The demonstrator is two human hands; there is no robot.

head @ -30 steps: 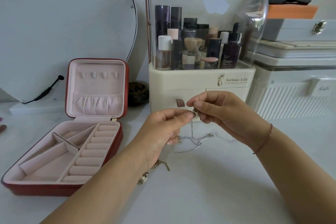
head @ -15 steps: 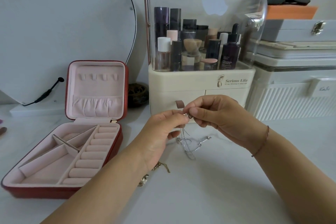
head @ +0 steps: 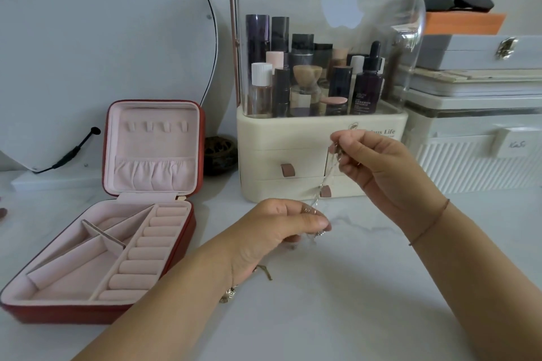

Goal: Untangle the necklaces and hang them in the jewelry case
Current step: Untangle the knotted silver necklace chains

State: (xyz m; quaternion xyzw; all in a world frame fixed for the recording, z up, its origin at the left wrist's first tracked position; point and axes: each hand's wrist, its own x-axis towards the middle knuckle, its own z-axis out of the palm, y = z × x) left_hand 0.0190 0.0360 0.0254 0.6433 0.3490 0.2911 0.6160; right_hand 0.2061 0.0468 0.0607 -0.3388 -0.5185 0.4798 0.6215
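Note:
A thin silver necklace (head: pixel 324 182) is stretched between my two hands above the white table. My right hand (head: pixel 372 164) pinches its upper end, raised in front of the cream organizer. My left hand (head: pixel 272 228) pinches its lower end close to the tabletop, with a small bunch of chain hanging below the fingers. A gold necklace (head: pixel 231 293) lies on the table, mostly hidden under my left wrist. The red jewelry case (head: pixel 187 231) stands open at the left, its pink lid upright with a row of small hooks (head: pixel 157 126), all bare.
A cream cosmetics organizer (head: pixel 293 132) with a clear dome stands right behind my hands. White and grey boxes (head: pixel 475 126) are stacked at the right. A round mirror (head: pixel 88 38) leans at the back left, with a small dark bowl (head: pixel 220 152) beside the case.
My hands, pinched together on the chain before, have pulled apart: the right went up and right, the left went down. The chain is now drawn out between them.

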